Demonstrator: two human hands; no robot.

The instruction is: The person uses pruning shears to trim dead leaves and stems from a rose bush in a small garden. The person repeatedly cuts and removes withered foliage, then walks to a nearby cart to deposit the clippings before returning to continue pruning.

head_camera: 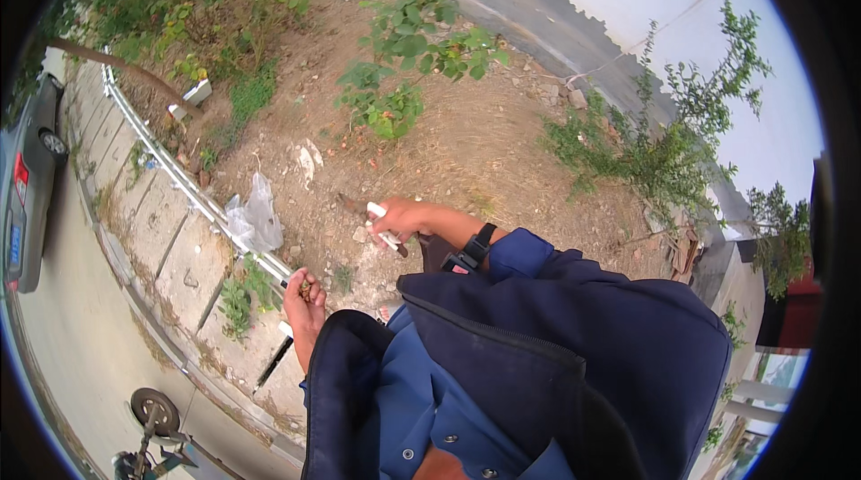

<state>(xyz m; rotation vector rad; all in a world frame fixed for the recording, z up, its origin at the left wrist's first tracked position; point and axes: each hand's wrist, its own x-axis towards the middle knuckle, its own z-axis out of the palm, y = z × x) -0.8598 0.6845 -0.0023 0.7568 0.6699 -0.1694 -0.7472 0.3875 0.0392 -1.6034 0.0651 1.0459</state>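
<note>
My left hand (305, 298) is at the lower centre-left, beside the end of a white metal railing (195, 192), with its fingers curled around small brownish-green bits, perhaps plant matter. My right hand (398, 219), with a black strap on the wrist, is closed on a tool with white handles (389, 238), whose exact kind I cannot tell. It is over the dirt, above and to the right of my left hand. A crumpled clear plastic bag (259, 214) lies against the railing, above my left hand.
A leafy shrub (393, 103) grows ahead of my hands, and a thin bush (646, 144) to the right. A slanting tree trunk (134, 73) leans near the railing at the upper left. Beyond the railing run concrete slabs (181, 245), a parked car (30, 191) and a wheeled vehicle (155, 411).
</note>
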